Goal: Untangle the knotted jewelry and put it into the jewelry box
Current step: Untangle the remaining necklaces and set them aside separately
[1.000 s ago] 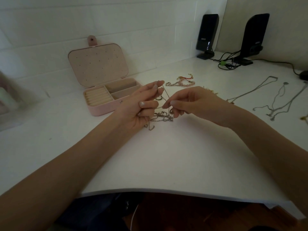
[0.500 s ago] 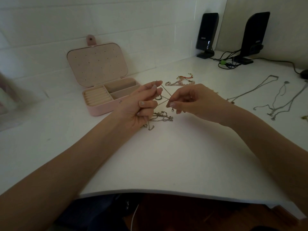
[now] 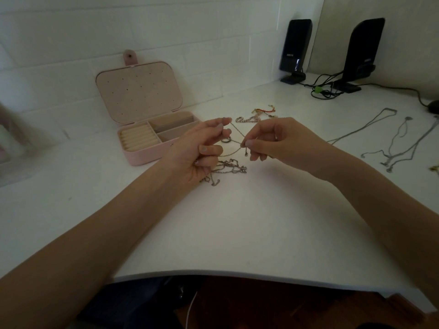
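Two hands tease a fine chain free above a white worktop [image 3: 237, 233].

The left hand [image 3: 202, 150] and right hand [image 3: 273, 141] each pinch the thin chain [image 3: 236, 131] between closed fingers [image 3: 248, 144], a silvery tangle [image 3: 228, 168] lying just below. Light, limp and likely fragile, it is best held near the knot. The pink jewelry box [image 3: 147, 155] stands open to the left.

wall [image 3: 71, 32]: white tile | desk [image 3: 225, 233]: white | floor [image 3: 273, 305]: dark, possibly wood | light: dim
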The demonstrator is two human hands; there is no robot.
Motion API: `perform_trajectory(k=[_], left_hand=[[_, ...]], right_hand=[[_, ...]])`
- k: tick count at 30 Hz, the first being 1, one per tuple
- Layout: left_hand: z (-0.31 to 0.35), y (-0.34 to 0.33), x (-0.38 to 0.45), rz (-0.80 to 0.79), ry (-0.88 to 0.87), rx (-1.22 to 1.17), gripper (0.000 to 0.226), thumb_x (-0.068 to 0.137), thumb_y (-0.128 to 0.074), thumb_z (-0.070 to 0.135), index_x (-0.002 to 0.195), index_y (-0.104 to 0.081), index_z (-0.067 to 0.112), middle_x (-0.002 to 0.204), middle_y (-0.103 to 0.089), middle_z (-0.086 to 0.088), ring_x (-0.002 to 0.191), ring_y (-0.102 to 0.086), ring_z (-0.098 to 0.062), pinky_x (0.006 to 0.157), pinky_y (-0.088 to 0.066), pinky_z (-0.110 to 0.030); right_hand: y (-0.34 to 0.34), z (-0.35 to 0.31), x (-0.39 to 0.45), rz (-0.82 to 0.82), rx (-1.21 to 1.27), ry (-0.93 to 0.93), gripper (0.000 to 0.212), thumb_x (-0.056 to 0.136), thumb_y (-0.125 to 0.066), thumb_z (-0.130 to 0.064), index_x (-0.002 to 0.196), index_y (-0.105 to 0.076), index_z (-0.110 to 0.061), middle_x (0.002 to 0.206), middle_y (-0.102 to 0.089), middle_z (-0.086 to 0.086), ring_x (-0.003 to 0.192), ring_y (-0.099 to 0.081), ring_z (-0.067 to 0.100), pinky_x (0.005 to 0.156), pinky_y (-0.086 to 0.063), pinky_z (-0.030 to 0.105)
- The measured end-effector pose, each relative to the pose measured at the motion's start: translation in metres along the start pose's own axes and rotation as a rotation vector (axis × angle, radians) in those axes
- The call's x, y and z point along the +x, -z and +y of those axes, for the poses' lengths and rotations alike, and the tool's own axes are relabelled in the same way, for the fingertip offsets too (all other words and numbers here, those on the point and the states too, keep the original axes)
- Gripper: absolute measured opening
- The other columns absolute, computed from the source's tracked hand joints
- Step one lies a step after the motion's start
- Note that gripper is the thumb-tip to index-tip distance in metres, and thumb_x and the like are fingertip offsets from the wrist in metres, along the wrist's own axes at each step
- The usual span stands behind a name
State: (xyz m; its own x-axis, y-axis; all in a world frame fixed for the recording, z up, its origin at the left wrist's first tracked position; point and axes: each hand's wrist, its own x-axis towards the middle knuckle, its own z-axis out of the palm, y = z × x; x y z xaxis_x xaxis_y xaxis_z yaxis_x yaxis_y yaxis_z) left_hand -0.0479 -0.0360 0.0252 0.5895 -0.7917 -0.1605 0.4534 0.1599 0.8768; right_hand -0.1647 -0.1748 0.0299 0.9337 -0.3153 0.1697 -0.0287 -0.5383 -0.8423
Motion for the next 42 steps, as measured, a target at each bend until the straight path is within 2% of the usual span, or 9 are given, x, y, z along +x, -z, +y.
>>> perform_trajectory(k=[5,10,14,19,24,28,30,37,42], left_hand=[[-0.007,-0.004,-0.005,0.155,-0.254,0.442,0.013,0.091,-0.061,0.014,0.099,-0.052,0.019,0.079,-0.063,-0.001,0.033,-0.034,-0.005,0.031,-0.022,-0.014],[-0.016,-0.005,-0.011,0.121,-0.507,0.859,0.020,0.081,-0.075,0.021,0.087,-0.057,0.027,0.097,-0.061,0.000,0.046,-0.048,-0.001,0.043,-0.041,-0.015],[-0.020,-0.002,-0.006,0.138,-0.603,1.012,0.022,0.077,-0.079,0.021,0.075,-0.061,0.034,0.100,-0.055,0.000,0.055,-0.047,-0.004,0.050,-0.037,-0.011],[-0.023,-0.002,-0.003,0.195,-0.625,1.032,0.019,0.078,-0.077,0.020,0.070,-0.065,0.032,0.088,-0.051,0.011,0.052,-0.047,-0.005,0.052,-0.033,-0.012],[-0.021,-0.006,-0.004,0.249,-0.606,1.026,0.022,0.077,-0.074,0.022,0.064,-0.061,0.035,0.090,-0.057,0.005,0.058,-0.048,-0.006,0.055,-0.032,-0.012],[-0.020,-0.008,-0.005,0.242,-0.548,0.981,0.022,0.078,-0.073,0.021,0.063,-0.062,0.032,0.091,-0.059,0.006,0.064,-0.049,-0.005,0.061,-0.036,-0.018],[-0.018,-0.007,-0.006,0.229,-0.472,0.929,0.021,0.080,-0.073,0.024,0.062,-0.064,0.029,0.087,-0.062,0.010,0.066,-0.052,-0.003,0.065,-0.038,-0.022],[-0.015,-0.006,-0.007,0.195,-0.383,0.869,0.022,0.084,-0.072,0.026,0.062,-0.066,0.026,0.047,-0.051,0.019,0.045,-0.045,0.003,0.047,-0.033,-0.015],[-0.017,-0.006,-0.006,0.158,-0.432,0.868,0.025,0.085,-0.070,0.024,0.061,-0.064,0.028,0.057,-0.051,0.014,0.041,-0.044,0.004,0.043,-0.030,-0.012]], right_hand=[[-0.001,0.001,0.001,0.027,0.014,-0.035,0.011,0.092,-0.061,-0.015,0.083,-0.065,-0.016,0.065,-0.070,-0.004,0.053,-0.056,0.000,0.053,-0.040,0.007],[-0.004,0.000,0.000,0.006,0.001,-0.041,0.013,0.094,-0.058,-0.015,0.083,-0.064,-0.014,0.063,-0.069,-0.006,0.053,-0.055,0.001,0.052,-0.039,0.009],[-0.007,0.000,0.000,0.019,-0.052,-0.001,0.016,0.096,-0.056,-0.015,0.082,-0.063,-0.016,0.063,-0.069,-0.007,0.053,-0.056,0.000,0.053,-0.040,0.009],[-0.011,0.001,0.000,0.106,-0.157,0.051,0.014,0.095,-0.054,-0.017,0.083,-0.059,-0.021,0.068,-0.068,-0.013,0.061,-0.062,-0.003,0.060,-0.047,0.010],[-0.016,0.003,-0.002,0.131,-0.279,0.064,0.009,0.097,-0.049,-0.022,0.092,-0.056,-0.022,0.087,-0.066,-0.010,0.084,-0.062,0.009,0.073,-0.047,0.021],[-0.017,0.006,0.001,0.127,-0.285,0.049,0.009,0.097,-0.048,-0.022,0.094,-0.056,-0.020,0.091,-0.058,-0.006,0.074,-0.051,0.003,0.060,-0.038,0.008],[-0.016,0.010,0.003,0.184,-0.323,0.101,0.005,0.095,-0.053,-0.020,0.092,-0.057,-0.021,0.096,-0.052,-0.007,0.079,-0.050,0.002,0.066,-0.038,0.006],[-0.007,0.009,0.001,0.336,-0.386,0.262,0.008,0.085,-0.070,-0.026,0.092,-0.071,-0.029,0.100,-0.056,-0.012,0.090,-0.052,0.006,0.088,-0.043,0.032],[-0.012,0.005,-0.001,0.304,-0.431,0.285,0.007,0.085,-0.069,-0.025,0.082,-0.070,-0.031,0.088,-0.059,-0.012,0.083,-0.053,0.008,0.085,-0.046,0.043]])
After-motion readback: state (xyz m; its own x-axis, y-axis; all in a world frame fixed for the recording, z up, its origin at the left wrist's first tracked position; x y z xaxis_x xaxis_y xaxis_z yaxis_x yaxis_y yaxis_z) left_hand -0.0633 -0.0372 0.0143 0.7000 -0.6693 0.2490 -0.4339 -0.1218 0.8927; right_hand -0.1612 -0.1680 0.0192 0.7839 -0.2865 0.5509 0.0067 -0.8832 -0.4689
